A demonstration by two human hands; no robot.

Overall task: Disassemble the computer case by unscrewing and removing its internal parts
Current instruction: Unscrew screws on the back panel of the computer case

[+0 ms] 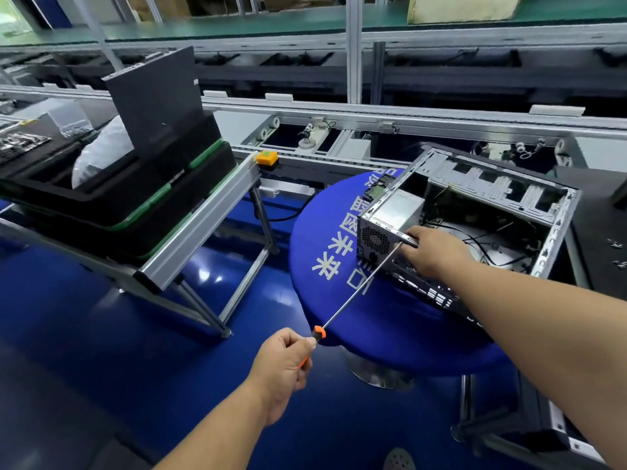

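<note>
An open grey metal computer case point(529, 195) lies on its side on a round blue table point(339, 239). A silver power supply point(397, 212) sits in its near corner, with loose black and white cables behind it. My left hand point(285, 368) grips the orange-and-black handle of a long screwdriver point(356, 293). The thin shaft runs up to the case's rear panel beside the power supply fan grille. My right hand point(434, 252) rests on the case's rear edge, its fingers closed around the screwdriver tip area; the tip itself is hidden.
A metal-framed side stand point(203, 232) at left carries stacked black trays and an upright dark panel point(156, 96). A conveyor line with an orange button box point(267, 157) runs behind. Small screws point(615, 245) lie on a dark surface at right. Glossy blue floor below.
</note>
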